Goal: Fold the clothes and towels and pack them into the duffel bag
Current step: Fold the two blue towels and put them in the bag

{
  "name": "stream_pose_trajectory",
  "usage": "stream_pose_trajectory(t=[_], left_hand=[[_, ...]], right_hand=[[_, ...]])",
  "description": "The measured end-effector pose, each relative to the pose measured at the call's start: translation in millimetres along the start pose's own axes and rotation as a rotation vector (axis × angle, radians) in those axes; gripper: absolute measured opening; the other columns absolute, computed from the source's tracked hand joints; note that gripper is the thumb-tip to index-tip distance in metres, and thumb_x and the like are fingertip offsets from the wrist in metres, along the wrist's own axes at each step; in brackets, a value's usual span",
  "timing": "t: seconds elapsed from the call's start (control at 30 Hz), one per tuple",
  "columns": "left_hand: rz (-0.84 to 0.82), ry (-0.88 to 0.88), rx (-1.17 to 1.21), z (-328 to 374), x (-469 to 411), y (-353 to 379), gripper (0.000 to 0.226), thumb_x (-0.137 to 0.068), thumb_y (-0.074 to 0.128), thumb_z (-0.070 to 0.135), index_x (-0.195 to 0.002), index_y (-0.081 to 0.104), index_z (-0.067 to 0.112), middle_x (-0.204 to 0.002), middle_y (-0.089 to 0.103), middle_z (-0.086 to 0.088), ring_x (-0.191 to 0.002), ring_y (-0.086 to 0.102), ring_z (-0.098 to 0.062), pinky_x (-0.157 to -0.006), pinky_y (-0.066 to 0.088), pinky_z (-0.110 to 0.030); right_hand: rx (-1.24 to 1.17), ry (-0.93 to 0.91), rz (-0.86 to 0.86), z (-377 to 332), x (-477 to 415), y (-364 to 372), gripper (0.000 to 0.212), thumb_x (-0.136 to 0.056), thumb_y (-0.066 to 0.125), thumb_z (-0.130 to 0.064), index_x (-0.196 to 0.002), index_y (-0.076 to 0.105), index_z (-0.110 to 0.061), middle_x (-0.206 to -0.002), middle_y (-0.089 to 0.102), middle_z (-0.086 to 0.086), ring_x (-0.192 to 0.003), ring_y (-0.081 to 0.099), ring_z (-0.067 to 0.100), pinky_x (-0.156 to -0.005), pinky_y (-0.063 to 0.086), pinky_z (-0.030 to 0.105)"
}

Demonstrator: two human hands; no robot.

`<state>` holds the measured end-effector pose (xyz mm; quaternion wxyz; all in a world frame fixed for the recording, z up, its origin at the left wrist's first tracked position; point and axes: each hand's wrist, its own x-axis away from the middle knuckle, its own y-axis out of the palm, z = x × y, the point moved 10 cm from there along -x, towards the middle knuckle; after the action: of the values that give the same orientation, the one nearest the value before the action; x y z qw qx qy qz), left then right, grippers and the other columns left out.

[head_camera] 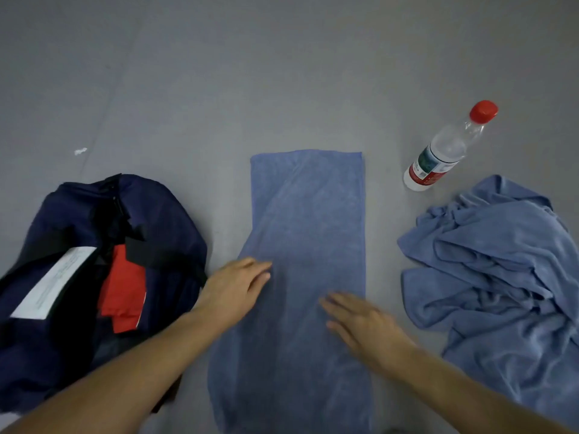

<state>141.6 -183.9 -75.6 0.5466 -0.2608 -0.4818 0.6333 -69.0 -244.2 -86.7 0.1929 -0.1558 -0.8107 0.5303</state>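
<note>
- A blue towel [307,245] lies flat on the grey floor [188,89] as a long strip, running straight away from the person.
- The left hand [233,292] rests palm down on the towel's left edge, fingers spread and flat, pinching nothing.
- The right hand [360,324] lies flat on the towel's near middle, fingers also extended, gripping nothing.
- The step in hand looks like smoothing the strip before another fold.
- The duffel bag [94,277] sits just left of the towel, its top open, with a red cloth [123,289] and a white label [56,283] showing inside.
- A second, crumpled blue towel [495,277] lies in a heap right of the flat towel, not yet folded.
- A water bottle [445,148] with a red cap lies on its side beyond that heap.
- Next move, as I judge it: pinch both far or both near corners, bring one end over the other to shorten the strip, then carry it left to the bag.
</note>
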Motion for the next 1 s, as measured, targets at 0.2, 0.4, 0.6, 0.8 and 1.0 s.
stream_pose_trajectory(t=[0.2, 0.4, 0.6, 0.8, 1.0], left_hand=[[-0.04, -0.154, -0.046, -38, -163, -11, 0.055, -0.106, 0.037, 0.021, -0.158, 0.022, 0.008, -0.164, 0.025, -0.01, -0.148, 0.03, -0.029, -0.12, 0.026, -0.038], [-0.234, -0.074, -0.334, -56, -192, 21, 0.067, -0.106, 0.018, 0.05, -0.159, -0.009, 0.02, -0.167, -0.015, -0.006, -0.154, -0.009, -0.025, -0.125, 0.005, -0.045], [-0.23, 0.01, -0.511, -78, -226, 1, 0.067, -0.102, 0.017, 0.057, -0.158, -0.011, 0.033, -0.167, -0.013, -0.005, -0.155, -0.007, -0.025, -0.125, 0.004, -0.044], [0.172, -0.264, -0.102, -101, -250, -47, 0.055, -0.094, 0.066, 0.029, -0.144, 0.047, 0.021, -0.136, 0.052, -0.017, -0.122, 0.051, -0.042, -0.104, 0.04, -0.044], [0.26, -0.244, -0.052, -93, -274, -67, 0.024, -0.093, 0.059, 0.009, -0.115, 0.067, 0.017, -0.111, 0.063, -0.013, -0.107, 0.059, -0.035, -0.09, 0.044, -0.038]], right_hand=[[-0.057, 0.313, -0.018, 105, -150, -37, 0.06, -0.108, 0.032, -0.038, -0.159, 0.014, -0.012, -0.167, 0.012, 0.008, -0.154, 0.01, 0.025, -0.123, 0.006, 0.031], [0.165, 0.302, -0.161, 141, -162, -17, 0.079, -0.095, 0.004, -0.069, -0.16, -0.007, -0.025, -0.168, -0.011, -0.002, -0.154, -0.01, 0.019, -0.125, 0.001, 0.047], [0.225, 0.224, -0.132, 154, -170, -21, 0.091, -0.079, -0.012, -0.075, -0.159, -0.006, -0.031, -0.168, -0.009, -0.004, -0.154, -0.009, 0.018, -0.124, -0.001, 0.05], [0.192, 0.255, -0.071, 167, -201, -31, 0.089, -0.081, -0.009, -0.073, -0.159, -0.006, -0.03, -0.168, -0.008, -0.003, -0.155, -0.007, 0.019, -0.124, 0.002, 0.051], [0.255, 0.239, -0.082, 170, -207, -27, 0.089, -0.083, -0.008, -0.074, -0.159, -0.006, -0.029, -0.168, -0.007, -0.002, -0.154, -0.008, 0.02, -0.123, 0.0, 0.052]])
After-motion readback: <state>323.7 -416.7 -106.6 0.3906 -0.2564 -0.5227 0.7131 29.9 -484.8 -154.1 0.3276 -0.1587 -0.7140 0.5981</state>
